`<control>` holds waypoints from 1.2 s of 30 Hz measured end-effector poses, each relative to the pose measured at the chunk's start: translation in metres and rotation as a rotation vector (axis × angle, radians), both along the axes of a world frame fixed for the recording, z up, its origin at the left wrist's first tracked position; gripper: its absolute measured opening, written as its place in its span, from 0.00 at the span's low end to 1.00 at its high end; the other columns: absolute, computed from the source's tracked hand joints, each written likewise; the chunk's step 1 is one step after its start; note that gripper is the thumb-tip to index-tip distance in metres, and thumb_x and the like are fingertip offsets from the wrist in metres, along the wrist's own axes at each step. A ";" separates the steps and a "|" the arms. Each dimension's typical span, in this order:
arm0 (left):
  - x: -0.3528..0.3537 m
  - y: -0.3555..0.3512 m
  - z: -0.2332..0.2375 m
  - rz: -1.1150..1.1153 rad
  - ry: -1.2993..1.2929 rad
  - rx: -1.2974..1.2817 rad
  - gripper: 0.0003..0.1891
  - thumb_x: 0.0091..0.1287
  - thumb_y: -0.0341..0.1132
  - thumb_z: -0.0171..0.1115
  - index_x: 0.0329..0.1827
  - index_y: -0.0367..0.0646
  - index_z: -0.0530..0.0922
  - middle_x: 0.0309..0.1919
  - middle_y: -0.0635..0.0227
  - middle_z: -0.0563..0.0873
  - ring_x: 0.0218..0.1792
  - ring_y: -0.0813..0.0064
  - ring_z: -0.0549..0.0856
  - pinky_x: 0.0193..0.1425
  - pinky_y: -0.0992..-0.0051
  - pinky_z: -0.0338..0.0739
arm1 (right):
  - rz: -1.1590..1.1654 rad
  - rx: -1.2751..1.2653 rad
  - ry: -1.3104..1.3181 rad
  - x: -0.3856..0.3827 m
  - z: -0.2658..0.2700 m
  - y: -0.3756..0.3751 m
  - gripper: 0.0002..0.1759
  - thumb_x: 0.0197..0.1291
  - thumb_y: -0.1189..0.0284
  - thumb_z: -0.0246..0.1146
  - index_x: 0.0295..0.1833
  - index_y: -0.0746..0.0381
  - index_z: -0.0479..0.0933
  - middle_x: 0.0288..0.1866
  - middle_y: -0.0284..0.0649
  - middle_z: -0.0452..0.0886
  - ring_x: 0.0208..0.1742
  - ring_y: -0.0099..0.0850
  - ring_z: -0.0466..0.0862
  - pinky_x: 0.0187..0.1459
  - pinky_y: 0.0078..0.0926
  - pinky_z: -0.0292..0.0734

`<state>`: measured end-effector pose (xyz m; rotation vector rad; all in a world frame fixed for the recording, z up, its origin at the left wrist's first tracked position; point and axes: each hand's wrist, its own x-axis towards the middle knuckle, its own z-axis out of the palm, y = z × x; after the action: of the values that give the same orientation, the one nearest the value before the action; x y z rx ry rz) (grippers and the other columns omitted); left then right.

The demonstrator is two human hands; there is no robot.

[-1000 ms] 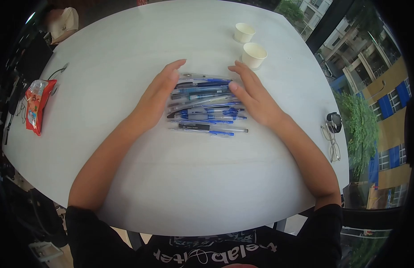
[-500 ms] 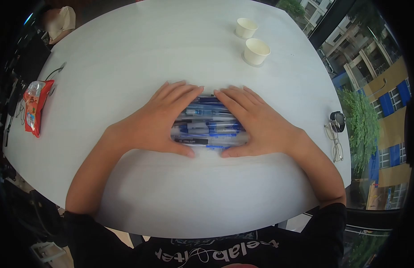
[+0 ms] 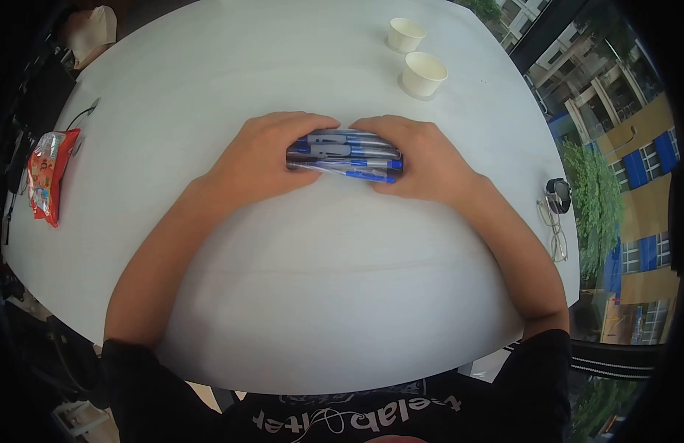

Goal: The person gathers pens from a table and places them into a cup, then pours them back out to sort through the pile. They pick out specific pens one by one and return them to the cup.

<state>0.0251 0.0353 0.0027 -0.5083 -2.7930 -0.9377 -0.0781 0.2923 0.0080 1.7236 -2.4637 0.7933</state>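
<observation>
A bundle of several clear and blue pens (image 3: 346, 151) lies sideways between my two hands, in the middle of the head view. My left hand (image 3: 272, 151) is wrapped around the bundle's left end, thumb on the near side and fingers on the far side. Around the right end, my right hand (image 3: 419, 155) closes in the same way. Both ends of the pens are partly covered by the palms. One blue-tipped pen sits at a slight slant at the near edge. Whether the bundle touches the table cannot be made out.
Two white paper cups (image 3: 423, 75) stand on the white table (image 3: 342, 295) at the far right. A red snack packet (image 3: 50, 176) lies at the left edge. Eyeglasses (image 3: 556, 240) and a black watch (image 3: 558, 196) rest by the right edge. Another person's arm (image 3: 91, 37) shows at top left.
Both hands have moved away from my body with the pens. Their fingers have curled in, and the loose, wide spread of pens is now squeezed into a narrower bundle.
</observation>
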 end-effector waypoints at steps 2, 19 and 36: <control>-0.003 -0.002 -0.002 0.017 -0.017 0.061 0.38 0.56 0.25 0.79 0.73 0.50 0.79 0.56 0.62 0.89 0.59 0.60 0.88 0.65 0.65 0.85 | 0.019 -0.050 -0.017 -0.004 0.000 0.001 0.32 0.52 0.71 0.74 0.66 0.60 0.80 0.50 0.48 0.87 0.44 0.46 0.88 0.49 0.41 0.86; 0.004 -0.006 -0.005 -0.029 0.054 -0.174 0.72 0.37 0.58 0.92 0.88 0.51 0.59 0.85 0.54 0.64 0.87 0.47 0.56 0.90 0.49 0.51 | 0.126 -0.005 -0.294 -0.013 0.000 0.026 0.65 0.53 0.48 0.83 0.87 0.64 0.55 0.81 0.57 0.66 0.83 0.54 0.66 0.85 0.49 0.59; 0.011 0.012 0.000 0.016 0.092 0.125 0.32 0.57 0.38 0.86 0.66 0.46 0.84 0.53 0.66 0.90 0.55 0.63 0.83 0.65 0.64 0.77 | 0.010 -0.052 -0.124 0.011 0.009 0.005 0.25 0.63 0.66 0.75 0.64 0.63 0.83 0.59 0.47 0.85 0.60 0.44 0.85 0.61 0.40 0.82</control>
<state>0.0359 0.0469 0.0023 -0.4969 -2.6326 -1.0498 -0.0671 0.2975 0.0174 1.7203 -2.4888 0.9842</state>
